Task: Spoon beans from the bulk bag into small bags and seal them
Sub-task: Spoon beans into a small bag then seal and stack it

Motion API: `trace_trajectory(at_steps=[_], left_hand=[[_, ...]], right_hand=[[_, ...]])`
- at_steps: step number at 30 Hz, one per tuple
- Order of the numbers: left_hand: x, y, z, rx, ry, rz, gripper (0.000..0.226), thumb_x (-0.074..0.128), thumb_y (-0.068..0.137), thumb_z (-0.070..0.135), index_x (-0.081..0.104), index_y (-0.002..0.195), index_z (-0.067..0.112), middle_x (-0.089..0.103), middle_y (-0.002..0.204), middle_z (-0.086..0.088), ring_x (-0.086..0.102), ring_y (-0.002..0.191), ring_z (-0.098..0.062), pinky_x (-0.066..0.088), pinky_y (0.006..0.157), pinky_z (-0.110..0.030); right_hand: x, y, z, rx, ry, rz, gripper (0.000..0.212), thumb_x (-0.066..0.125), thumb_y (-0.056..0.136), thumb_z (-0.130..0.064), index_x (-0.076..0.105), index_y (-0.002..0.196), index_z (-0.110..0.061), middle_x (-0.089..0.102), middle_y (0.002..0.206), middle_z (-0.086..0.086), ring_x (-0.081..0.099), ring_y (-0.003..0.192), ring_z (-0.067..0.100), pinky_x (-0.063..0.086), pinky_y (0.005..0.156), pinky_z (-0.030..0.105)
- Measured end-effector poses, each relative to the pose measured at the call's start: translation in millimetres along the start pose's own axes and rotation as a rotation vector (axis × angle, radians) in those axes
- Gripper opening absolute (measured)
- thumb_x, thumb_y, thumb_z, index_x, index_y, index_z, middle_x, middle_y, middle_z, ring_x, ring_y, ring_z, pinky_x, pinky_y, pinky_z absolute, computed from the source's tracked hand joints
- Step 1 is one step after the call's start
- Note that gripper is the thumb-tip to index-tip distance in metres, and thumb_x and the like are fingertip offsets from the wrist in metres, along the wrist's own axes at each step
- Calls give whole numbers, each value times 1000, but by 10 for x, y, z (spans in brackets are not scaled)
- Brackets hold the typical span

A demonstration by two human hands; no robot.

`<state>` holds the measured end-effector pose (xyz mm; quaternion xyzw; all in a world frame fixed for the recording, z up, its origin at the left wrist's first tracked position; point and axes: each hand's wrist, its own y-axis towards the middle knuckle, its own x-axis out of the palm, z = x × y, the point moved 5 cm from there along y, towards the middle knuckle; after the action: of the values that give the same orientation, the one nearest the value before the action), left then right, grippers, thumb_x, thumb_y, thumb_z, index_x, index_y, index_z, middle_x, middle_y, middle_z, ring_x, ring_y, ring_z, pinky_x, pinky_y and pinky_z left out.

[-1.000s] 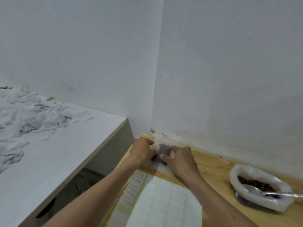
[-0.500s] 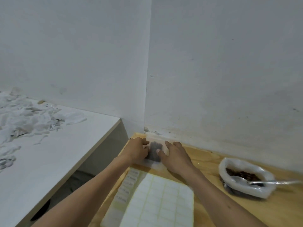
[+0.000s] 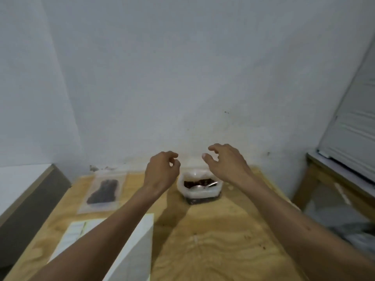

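Pale wood runs under everything here: the table carries the bulk bag near its back edge, mouth rolled wide, beans dark inside and a spoon lying in them. We hold our left hand and right hand above the bag's two sides, fingers loosely curled and empty. A filled small bag lies flat toward the back left corner; a sheet of labels sits at the front left. We judge the risk is in the reach: a knock to the soft rim could tip the bag and spill beans.
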<state>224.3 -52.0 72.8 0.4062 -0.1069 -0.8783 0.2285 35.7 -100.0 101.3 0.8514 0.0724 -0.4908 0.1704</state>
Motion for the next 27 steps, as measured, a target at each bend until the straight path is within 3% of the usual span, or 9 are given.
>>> trace_trajectory(at_steps=[3,6,9,11,14,17,21,24,27], left_hand=[[415,-127,609,114,-82,-62,28,56,98,20,74,118,13,76,107,-1,70,88,-18,48,79,-25],[911,-319,1092,200,-105,-232,26,57,96,21,75,113,12,76,104,-4,69,94,-22,54,82,-31],[1435,-541,1332,206,-12,-474,36,63,93,32,69,122,11,73,111,-7,64,111,-25,51,89,-34],[1720,-696,1407,201,48,-620,49,68,89,44,66,124,9,69,118,-9,63,115,-27,52,93,-37],[1958,-893,1456,204,114,-753,68,78,79,53,64,125,4,63,126,-11,62,114,-29,52,94,-43],[2043,-987,1431,203,137,-741,64,85,75,43,66,126,9,58,131,-9,58,117,-27,51,95,-36],[2045,-986,1413,153,94,-696,68,87,72,36,62,129,10,58,127,-7,59,115,-28,51,93,-36],[2043,-967,1423,123,59,-690,52,89,70,30,70,112,7,66,112,-9,62,104,-27,52,82,-37],[2035,-942,1380,68,-13,-638,50,88,69,21,68,114,13,68,110,-5,62,101,-24,45,74,-29]], right_hand=[[-410,-270,588,112,-56,68,50,50,97,-53,59,136,-22,61,133,2,60,117,22,51,96,40],[-712,-568,1140,269,-149,67,45,55,96,-47,64,130,-19,68,126,4,62,115,25,52,95,38],[-763,-834,1609,439,-220,-109,40,60,93,-42,72,108,-6,74,105,12,68,98,29,57,83,38],[-711,-990,1867,519,-270,-231,40,61,90,-50,66,88,-11,70,90,9,66,86,26,55,73,34],[-581,-1137,2119,568,-270,-319,49,70,81,-59,62,91,-12,66,94,6,64,85,24,52,70,34],[-532,-1223,2163,597,-226,-304,45,81,75,-50,55,79,-14,56,83,4,59,75,22,46,59,30],[-457,-1246,2247,608,-171,-283,53,84,74,-44,61,107,-10,62,108,9,65,97,27,56,78,36],[-426,-1250,2266,603,-150,-275,55,84,72,-46,64,109,-11,66,110,8,66,96,27,58,82,38],[-449,-1248,2255,609,-138,-227,61,85,69,-48,62,113,-12,65,116,7,65,100,28,57,83,39]])
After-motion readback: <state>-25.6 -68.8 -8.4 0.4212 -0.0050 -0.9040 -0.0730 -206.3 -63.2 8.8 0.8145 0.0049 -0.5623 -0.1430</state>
